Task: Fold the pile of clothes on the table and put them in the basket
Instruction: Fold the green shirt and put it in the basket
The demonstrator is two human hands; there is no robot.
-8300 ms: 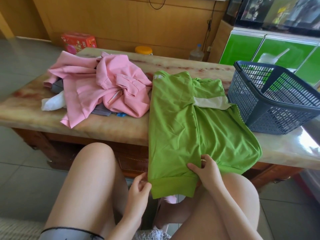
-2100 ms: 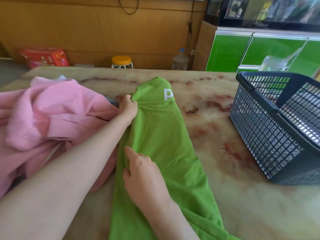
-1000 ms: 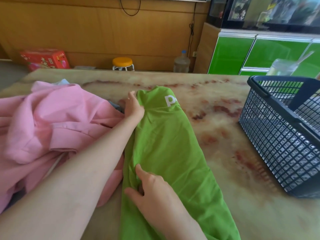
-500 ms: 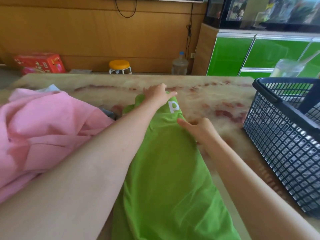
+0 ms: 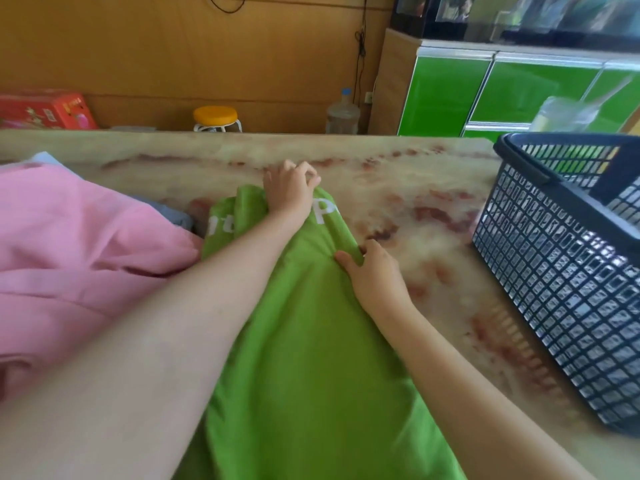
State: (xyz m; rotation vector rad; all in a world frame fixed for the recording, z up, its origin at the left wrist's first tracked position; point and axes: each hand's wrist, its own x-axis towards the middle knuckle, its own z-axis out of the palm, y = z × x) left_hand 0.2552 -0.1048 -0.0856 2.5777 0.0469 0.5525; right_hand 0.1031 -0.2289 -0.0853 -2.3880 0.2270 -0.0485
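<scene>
**Green garment, long strip: both hands at far end**

The green garment (image 5: 311,341) lies on the table (image 5: 398,174) as a narrow strip. Its long axis runs from bottom centre of the frame up to mid-frame, away from the person.

- Left hand (image 5: 289,192): at the far tip, fingers curled over the cloth, gripping the end.
- Right hand (image 5: 374,275): on the strip's right edge, slightly lower in the frame, thumb on top, edge pinched.

Judgement: the next fold brings the far end toward the bottom of the frame, along the axis.

The basket (image 5: 554,271) stands at the right of the frame, apart from the cloth, with the right hand nearer to it. No garment shows through its mesh, and the floor is mostly out of view. The pink pile (image 5: 86,254) at left is unfolded and touches the strip's left edge.
</scene>
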